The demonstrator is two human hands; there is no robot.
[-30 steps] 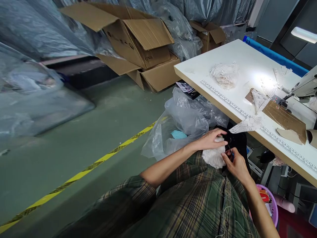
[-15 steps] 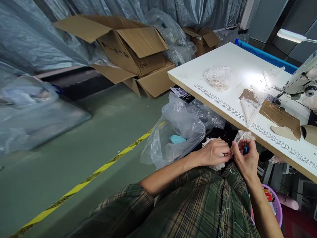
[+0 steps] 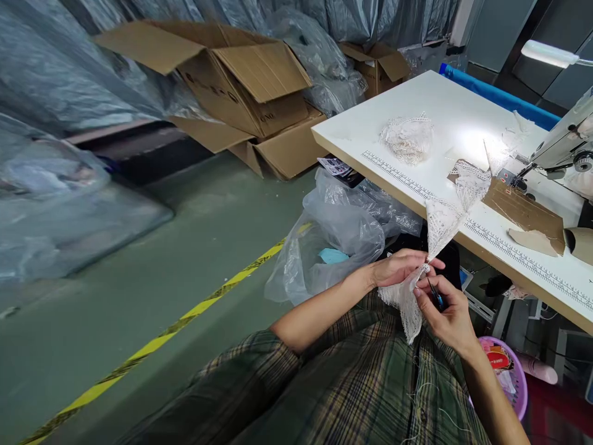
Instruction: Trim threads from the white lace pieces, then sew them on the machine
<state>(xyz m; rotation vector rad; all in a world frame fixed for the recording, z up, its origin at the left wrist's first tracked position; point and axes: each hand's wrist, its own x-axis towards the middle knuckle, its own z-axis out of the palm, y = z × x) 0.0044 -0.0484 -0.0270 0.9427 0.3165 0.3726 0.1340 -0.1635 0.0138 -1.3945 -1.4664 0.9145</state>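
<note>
Your left hand was loosely open, its fingers stretched out toward the table, with lace lying against them; you could not be seen clearly enough there to tell how firmly it gripped. Your right hand was curled, thumb and forefinger brought together at the edge of a crumpled white lace piece, while small dark snips with a blue part sat among its fingers, pointing up toward your left hand. That lace hung between your hands over the lap of your green plaid shirt. From your left fingers a narrow point of lace widened into a pointed white lace panel, which crossed the table edge and met more lace on top. To your right, below the table, stood a round purple plastic basket; beyond your left forearm lay a cloudy clear plastic bag. On the white tabletop with printed rulers you had a flat brown board beside the white sewing machine, and a white lace heap farther over. Past the table's left corner sat open brown cardboard boxes, before grey plastic sheeting.
</note>
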